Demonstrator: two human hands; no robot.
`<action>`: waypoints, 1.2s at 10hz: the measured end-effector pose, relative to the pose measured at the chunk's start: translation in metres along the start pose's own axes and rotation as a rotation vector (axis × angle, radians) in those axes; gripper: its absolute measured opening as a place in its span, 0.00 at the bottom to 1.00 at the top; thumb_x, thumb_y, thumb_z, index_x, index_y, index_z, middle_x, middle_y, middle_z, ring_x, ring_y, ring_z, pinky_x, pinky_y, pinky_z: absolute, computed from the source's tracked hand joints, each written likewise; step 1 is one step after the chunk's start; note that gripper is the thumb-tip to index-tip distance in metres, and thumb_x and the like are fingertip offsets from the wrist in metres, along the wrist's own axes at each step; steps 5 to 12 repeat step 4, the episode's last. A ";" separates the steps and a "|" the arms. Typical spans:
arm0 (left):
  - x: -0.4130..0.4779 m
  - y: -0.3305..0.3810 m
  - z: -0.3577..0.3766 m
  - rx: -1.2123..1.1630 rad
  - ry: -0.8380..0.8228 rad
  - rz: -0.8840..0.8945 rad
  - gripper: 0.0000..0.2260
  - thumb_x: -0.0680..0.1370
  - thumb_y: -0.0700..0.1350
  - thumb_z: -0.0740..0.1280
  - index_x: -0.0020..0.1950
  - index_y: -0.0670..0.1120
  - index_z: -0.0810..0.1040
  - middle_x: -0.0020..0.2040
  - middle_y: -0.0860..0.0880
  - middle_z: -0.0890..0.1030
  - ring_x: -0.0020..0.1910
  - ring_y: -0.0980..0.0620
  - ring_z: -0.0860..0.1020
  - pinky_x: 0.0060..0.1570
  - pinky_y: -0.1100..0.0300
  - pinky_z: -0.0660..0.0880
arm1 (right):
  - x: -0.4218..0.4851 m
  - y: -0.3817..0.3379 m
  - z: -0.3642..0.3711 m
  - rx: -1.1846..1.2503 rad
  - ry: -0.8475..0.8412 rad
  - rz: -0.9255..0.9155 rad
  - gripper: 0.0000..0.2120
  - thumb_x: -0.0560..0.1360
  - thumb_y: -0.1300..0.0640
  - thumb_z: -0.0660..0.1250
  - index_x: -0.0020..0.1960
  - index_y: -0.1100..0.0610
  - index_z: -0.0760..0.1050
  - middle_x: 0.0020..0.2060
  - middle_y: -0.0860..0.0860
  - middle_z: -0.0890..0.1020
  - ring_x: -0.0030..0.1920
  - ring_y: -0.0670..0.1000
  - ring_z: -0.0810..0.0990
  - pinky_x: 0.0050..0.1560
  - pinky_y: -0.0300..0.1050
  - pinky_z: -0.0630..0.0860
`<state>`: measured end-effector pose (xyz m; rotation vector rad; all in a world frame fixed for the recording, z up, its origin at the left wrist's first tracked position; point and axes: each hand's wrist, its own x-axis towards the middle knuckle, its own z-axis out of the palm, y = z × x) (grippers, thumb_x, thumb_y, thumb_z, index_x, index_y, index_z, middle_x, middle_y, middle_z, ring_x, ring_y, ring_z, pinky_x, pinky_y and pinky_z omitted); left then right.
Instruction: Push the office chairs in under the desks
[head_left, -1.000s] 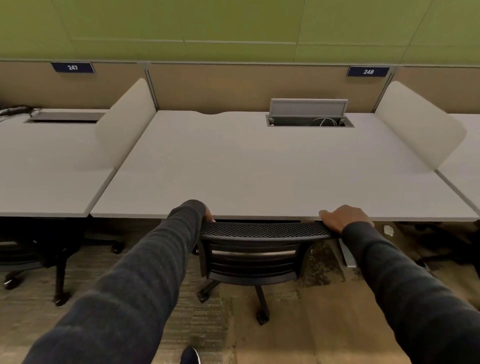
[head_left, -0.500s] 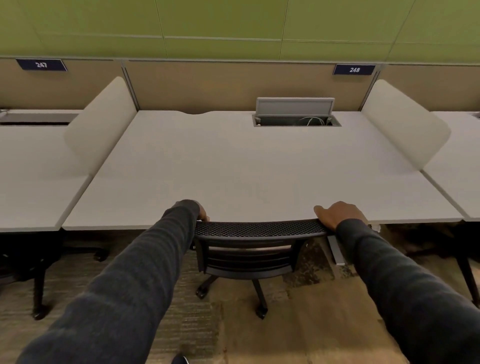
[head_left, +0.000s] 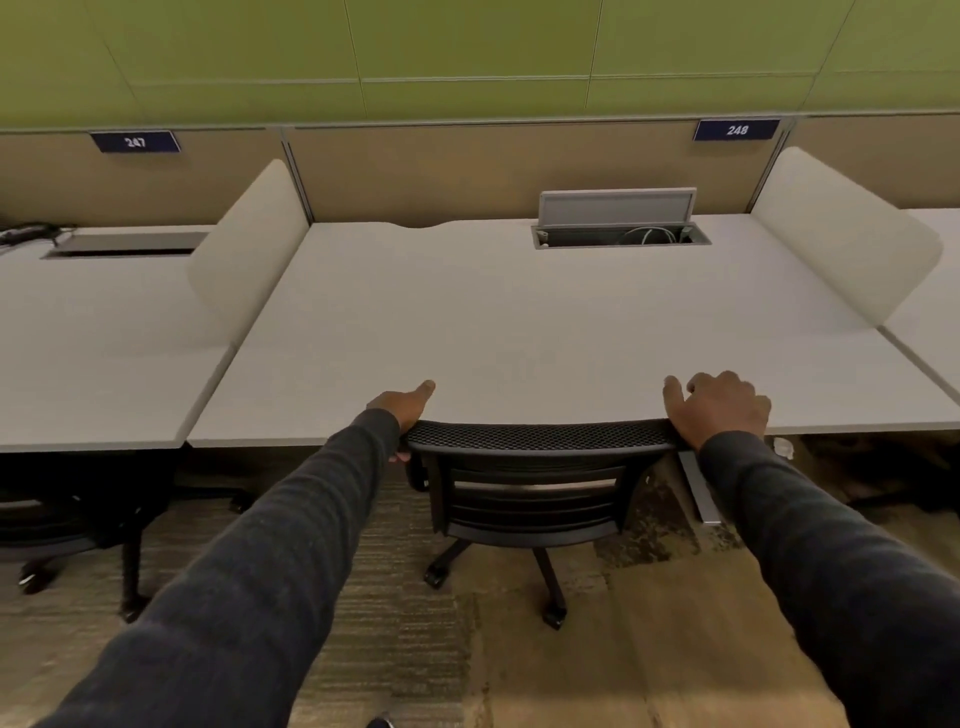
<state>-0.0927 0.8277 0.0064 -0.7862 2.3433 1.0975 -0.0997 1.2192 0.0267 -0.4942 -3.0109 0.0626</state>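
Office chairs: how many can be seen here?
2. A black mesh-backed office chair is at the middle grey desk, both hands on its back; another dark chair sits under the left desk. Others may be hidden.

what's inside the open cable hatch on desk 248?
Inside the cable hatch, under its raised lid, a pale looped cable shows against a dark interior. Anything deeper or further forward is hidden behind the front rim.

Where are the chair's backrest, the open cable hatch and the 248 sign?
chair backrest (head_left: 535, 435): head view, mesh top edge.
cable hatch (head_left: 617, 208): head view, raised grey lid.
248 sign (head_left: 736, 130): head view, middle of the plate.
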 end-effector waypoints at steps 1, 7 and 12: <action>-0.003 -0.021 -0.015 0.070 0.079 0.099 0.39 0.78 0.72 0.52 0.67 0.38 0.75 0.55 0.39 0.83 0.47 0.41 0.83 0.49 0.52 0.81 | -0.024 -0.031 -0.002 0.055 0.076 -0.076 0.29 0.80 0.36 0.52 0.64 0.55 0.77 0.60 0.59 0.78 0.60 0.61 0.75 0.60 0.57 0.68; 0.031 -0.129 -0.102 0.463 0.344 0.333 0.37 0.80 0.69 0.45 0.61 0.43 0.80 0.57 0.44 0.82 0.56 0.43 0.78 0.58 0.49 0.71 | -0.134 -0.190 0.003 0.137 0.214 -0.186 0.27 0.80 0.38 0.55 0.67 0.55 0.75 0.61 0.58 0.79 0.60 0.60 0.75 0.59 0.57 0.68; 0.031 -0.129 -0.102 0.463 0.344 0.333 0.37 0.80 0.69 0.45 0.61 0.43 0.80 0.57 0.44 0.82 0.56 0.43 0.78 0.58 0.49 0.71 | -0.134 -0.190 0.003 0.137 0.214 -0.186 0.27 0.80 0.38 0.55 0.67 0.55 0.75 0.61 0.58 0.79 0.60 0.60 0.75 0.59 0.57 0.68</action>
